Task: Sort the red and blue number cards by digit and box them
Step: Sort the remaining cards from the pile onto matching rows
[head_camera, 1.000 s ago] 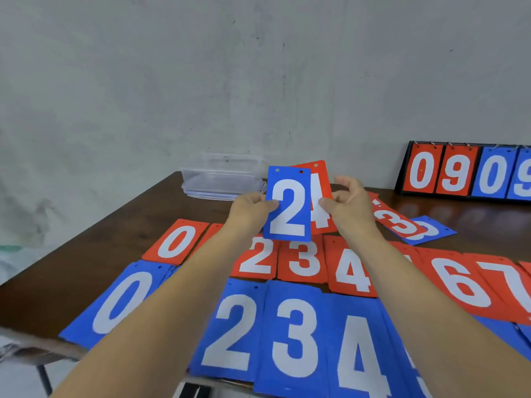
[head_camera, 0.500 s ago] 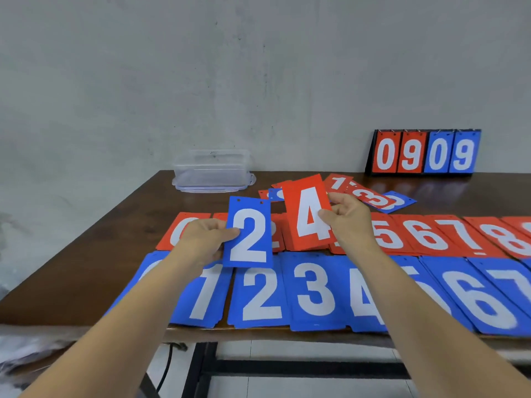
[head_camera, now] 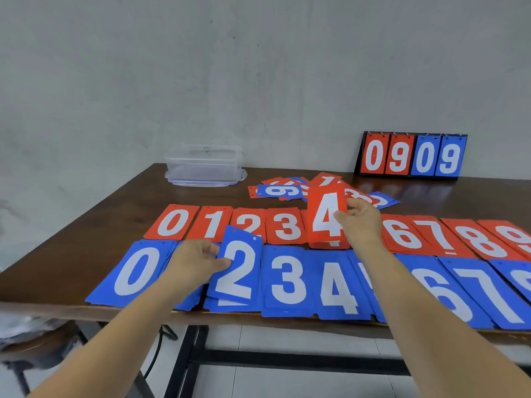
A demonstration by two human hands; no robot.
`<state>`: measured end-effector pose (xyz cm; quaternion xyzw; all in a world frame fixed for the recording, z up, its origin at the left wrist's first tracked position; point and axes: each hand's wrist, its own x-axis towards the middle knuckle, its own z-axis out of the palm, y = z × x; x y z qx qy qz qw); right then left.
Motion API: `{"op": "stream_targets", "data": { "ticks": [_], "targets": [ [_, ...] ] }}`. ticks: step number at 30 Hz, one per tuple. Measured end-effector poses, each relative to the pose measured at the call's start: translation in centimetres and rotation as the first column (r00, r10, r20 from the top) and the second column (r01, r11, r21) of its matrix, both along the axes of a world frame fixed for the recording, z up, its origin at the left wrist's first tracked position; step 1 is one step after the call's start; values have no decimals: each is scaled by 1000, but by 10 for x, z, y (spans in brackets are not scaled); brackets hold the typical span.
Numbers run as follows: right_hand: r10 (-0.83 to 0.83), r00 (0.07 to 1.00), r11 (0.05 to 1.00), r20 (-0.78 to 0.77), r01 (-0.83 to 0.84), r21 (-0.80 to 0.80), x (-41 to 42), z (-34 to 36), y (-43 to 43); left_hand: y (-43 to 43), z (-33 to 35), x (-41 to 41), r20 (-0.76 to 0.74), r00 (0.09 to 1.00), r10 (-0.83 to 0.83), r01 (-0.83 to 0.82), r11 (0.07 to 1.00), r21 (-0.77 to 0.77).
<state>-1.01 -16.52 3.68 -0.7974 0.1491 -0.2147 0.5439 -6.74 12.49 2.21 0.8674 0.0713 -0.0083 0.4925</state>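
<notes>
Back left on the tabletop (head_camera: 94,225): clear plastic box (head_camera: 204,165). Grips blue 2 card (head_camera: 237,268) by its left edge with left hand (head_camera: 195,264), tilted over the blue 2 pile (head_camera: 227,307) in the near row. Pinches red 4 card (head_camera: 326,214) with right hand (head_camera: 360,222), upright above the red 4 pile (head_camera: 330,245) in the far row. Behind: loose heap of cards (head_camera: 275,191); far right, scoreboard stand (head_camera: 411,155)

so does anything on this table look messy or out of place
Only the loose heap of cards behind the red row: they overlap at all angles, unlike the neat digit rows. The blue 2 card pinched by the left hand is tilted over the blue 2 pile, not yet laid flat. No damage shows.
</notes>
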Motion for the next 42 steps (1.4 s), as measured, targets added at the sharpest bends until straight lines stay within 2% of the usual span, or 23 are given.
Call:
{"op": "stream_targets", "data": {
  "ticks": [4,8,10,14,18,22,25,33,42],
  "targets": [
    [-37,999,999,-34,36,-30,7,0,-24,-6,-9,-3,51,998,38,-51,958,283],
    [-26,997,997,-67,21,-71,12,1,-38,-17,-17,-6,114,985,133,-174,827,535],
    [-2,996,992,-93,-10,-124,17,-1,-39,-22,-18,-9,113,981,155,-192,771,607],
    [62,989,983,-132,-83,-166,29,-14,-31,-29,-19,-15,132,977,171,-215,766,606],
    [34,984,950,-173,-85,-299,35,-21,-20,-35,-23,-16,176,969,173,-242,801,547],
    [-37,966,852,-255,-102,-513,37,-28,-20,-45,-25,-19,252,959,127,-236,851,469],
    [-36,961,792,-275,-140,-594,35,-32,-24,-52,-23,-21,279,955,95,-220,861,459],
    [97,971,813,-217,-203,-546,34,-27,-44,-79,-11,-6,302,953,-33,-127,860,495],
    [104,974,802,-201,-202,-562,35,-17,-67,-128,14,54,278,941,-193,1,822,570]
  ]
}}
